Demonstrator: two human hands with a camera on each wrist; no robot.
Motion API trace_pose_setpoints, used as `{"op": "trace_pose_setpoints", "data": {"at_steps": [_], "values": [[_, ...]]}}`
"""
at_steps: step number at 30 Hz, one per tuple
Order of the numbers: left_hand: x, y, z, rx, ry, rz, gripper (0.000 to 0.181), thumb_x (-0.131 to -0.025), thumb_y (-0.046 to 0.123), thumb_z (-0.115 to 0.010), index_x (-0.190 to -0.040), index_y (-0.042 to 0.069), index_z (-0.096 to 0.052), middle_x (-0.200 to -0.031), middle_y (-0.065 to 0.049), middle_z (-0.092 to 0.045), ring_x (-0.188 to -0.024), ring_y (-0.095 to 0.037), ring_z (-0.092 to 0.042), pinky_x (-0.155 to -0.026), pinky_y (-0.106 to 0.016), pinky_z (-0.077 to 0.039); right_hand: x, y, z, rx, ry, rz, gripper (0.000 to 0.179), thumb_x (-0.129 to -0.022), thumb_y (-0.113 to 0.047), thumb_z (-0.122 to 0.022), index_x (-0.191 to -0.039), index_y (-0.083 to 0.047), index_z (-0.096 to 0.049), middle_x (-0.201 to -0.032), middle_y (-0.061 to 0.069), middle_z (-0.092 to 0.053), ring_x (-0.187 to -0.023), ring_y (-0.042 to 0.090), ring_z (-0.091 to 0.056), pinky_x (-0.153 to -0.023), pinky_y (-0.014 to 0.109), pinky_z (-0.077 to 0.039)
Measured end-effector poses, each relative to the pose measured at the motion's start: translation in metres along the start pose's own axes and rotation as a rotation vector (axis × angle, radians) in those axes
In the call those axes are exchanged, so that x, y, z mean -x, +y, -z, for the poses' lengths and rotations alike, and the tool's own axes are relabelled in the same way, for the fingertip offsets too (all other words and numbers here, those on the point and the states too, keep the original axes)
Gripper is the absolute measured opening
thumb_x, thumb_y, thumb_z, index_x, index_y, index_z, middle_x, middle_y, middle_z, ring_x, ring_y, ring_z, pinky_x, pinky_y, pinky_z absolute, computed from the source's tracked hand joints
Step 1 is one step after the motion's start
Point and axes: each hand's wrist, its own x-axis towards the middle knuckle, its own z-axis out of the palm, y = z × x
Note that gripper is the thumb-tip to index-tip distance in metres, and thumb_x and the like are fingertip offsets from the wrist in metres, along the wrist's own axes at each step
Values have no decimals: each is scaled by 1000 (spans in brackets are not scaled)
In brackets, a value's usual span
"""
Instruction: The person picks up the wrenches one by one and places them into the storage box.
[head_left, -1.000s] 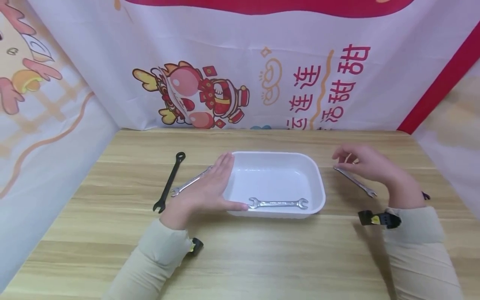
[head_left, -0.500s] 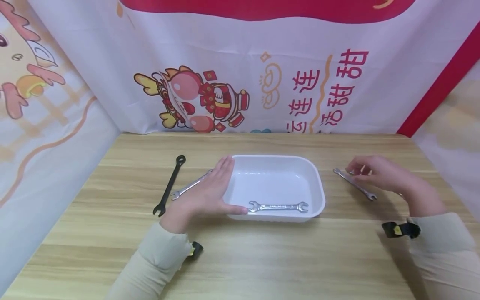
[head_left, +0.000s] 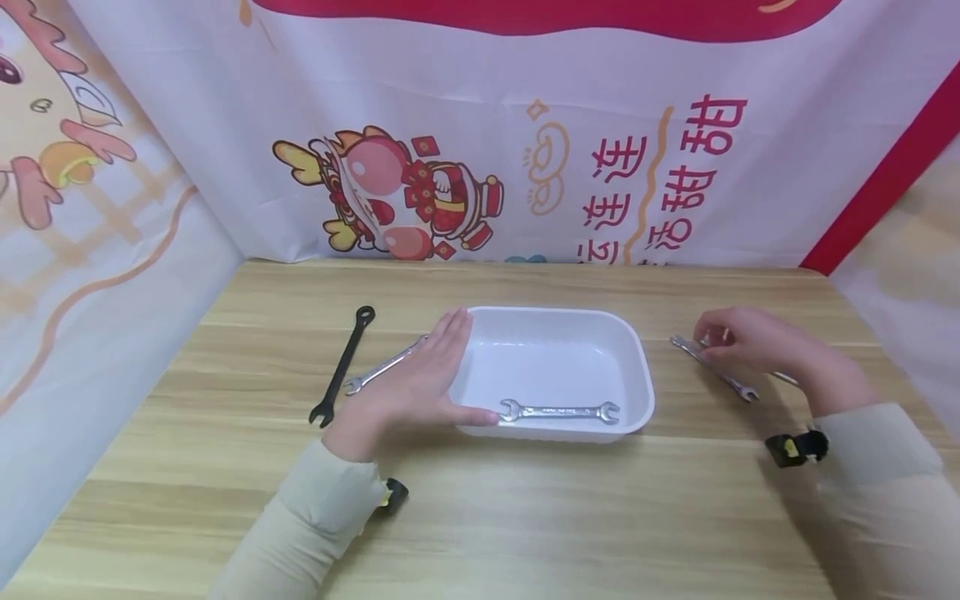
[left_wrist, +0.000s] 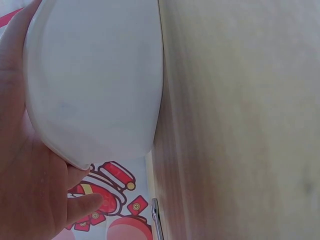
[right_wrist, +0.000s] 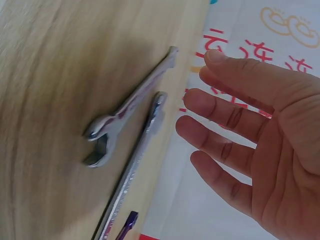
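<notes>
My left hand rests against the left end of a white plastic tray, its fingers straight along the rim and its thumb at the near corner. Inside the tray a silver double open-end wrench lies along the near wall. On the right of the table, my right hand hovers above two silver wrenches, fingers loosely bent. In the right wrist view one silver wrench and a longer one lie just beyond the fingertips, with nothing between fingers and thumb.
A black combination wrench lies at the left, beside another silver wrench partly behind my left hand. A small purple-tinted tool end shows near the longer wrench. A printed cloth backdrop stands behind the table.
My right hand has moved to the right, from the far end of the nearer silver wrench to over the second one. The left hand and the tray stay in place.
</notes>
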Motion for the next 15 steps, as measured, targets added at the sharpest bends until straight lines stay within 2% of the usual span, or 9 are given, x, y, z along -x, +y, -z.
{"op": "trace_pose_setpoints", "data": {"at_steps": [10, 15], "values": [[-1, 2, 2, 3, -3, -1, 132, -72, 81, -64, -160, 12, 5, -169, -1, 11, -156, -17, 9, -126, -44, -11, -3, 12, -6, 31, -25, -31, 24, -87, -15, -75, -109, -8, -71, -87, 1, -64, -81, 18, -55, -68, 32, -49], [0, 2, 2, 6, -3, -3, 132, -72, 81, -64, -160, 11, 5, -169, -2, 11, -156, -17, 10, -126, -44, -11, -5, 14, -8, 25, -49, 4, 24, -86, -13, -75, -109, -5, -71, -84, 1, -63, -78, 16, -54, -66, 30, -49]]}}
